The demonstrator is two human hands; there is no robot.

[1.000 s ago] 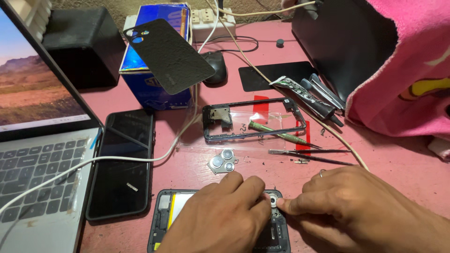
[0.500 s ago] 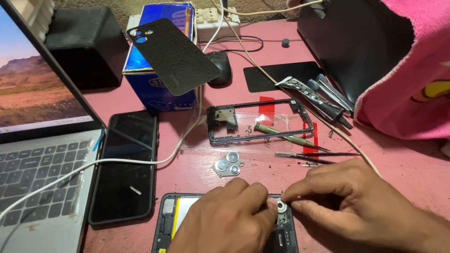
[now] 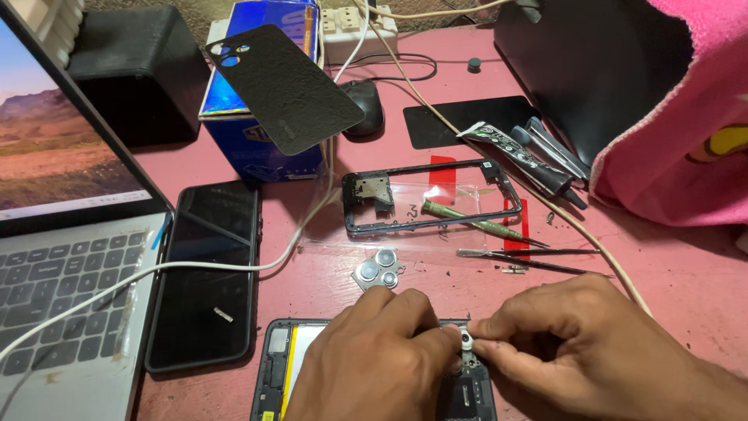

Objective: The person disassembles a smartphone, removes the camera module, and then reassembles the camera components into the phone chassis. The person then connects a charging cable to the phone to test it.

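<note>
Left hand (image 3: 374,362) rests on opened black phone chassis (image 3: 276,366), fingers curled, grip unclear. Right hand (image 3: 569,343) fingers pinch small silver round part (image 3: 466,338) over it.

Both hands low, fingertips meeting

My left hand (image 3: 374,359) lies knuckles up, fingers curled inward. My right hand (image 3: 569,343) comes in from the right, thumb and forefinger pinched tight. The two grips almost touch at their fingertips, wrists low.

Bare desk (image 3: 670,265) lies open right of the hands; ahead, a camera ring (image 3: 379,271), tweezers (image 3: 530,259) and phone frame (image 3: 432,196) block the way, a dark phone (image 3: 204,273) crowds the left.
</note>
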